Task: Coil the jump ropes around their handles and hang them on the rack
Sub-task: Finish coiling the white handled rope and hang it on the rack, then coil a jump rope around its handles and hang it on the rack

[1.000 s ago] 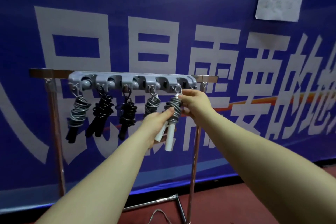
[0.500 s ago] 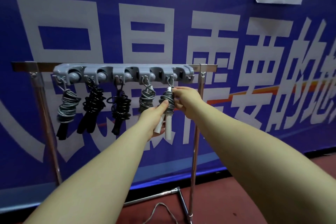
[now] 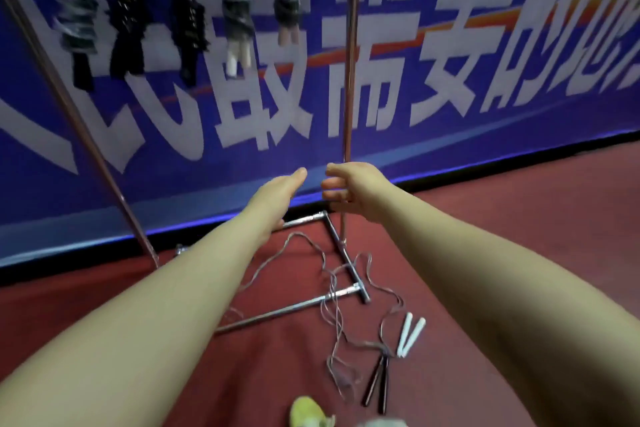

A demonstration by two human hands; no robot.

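Note:
Several coiled jump ropes hang in a row from the rack at the top of the view, blurred by motion; the rightmost coiled rope (image 3: 286, 7) has pale handles. My left hand (image 3: 277, 192) and my right hand (image 3: 349, 189) are both held out empty in mid-air, well below the hanging ropes, with relaxed fingers. On the red floor lie loose ropes: one with white handles (image 3: 410, 334) and one with black handles (image 3: 377, 383), their thin cords (image 3: 332, 305) tangled across the rack's base.
The rack's chrome upright (image 3: 349, 87) rises just behind my right hand; another leg (image 3: 86, 135) slants at left. Its base bars (image 3: 287, 310) lie on the floor. A blue banner (image 3: 485, 62) covers the wall behind. A yellow-green shoe (image 3: 306, 412) shows at the bottom edge.
Both hands let go of the rightmost coiled rope, which now hangs on the rack, and dropped lower. The view tilted down toward the floor and the loose ropes.

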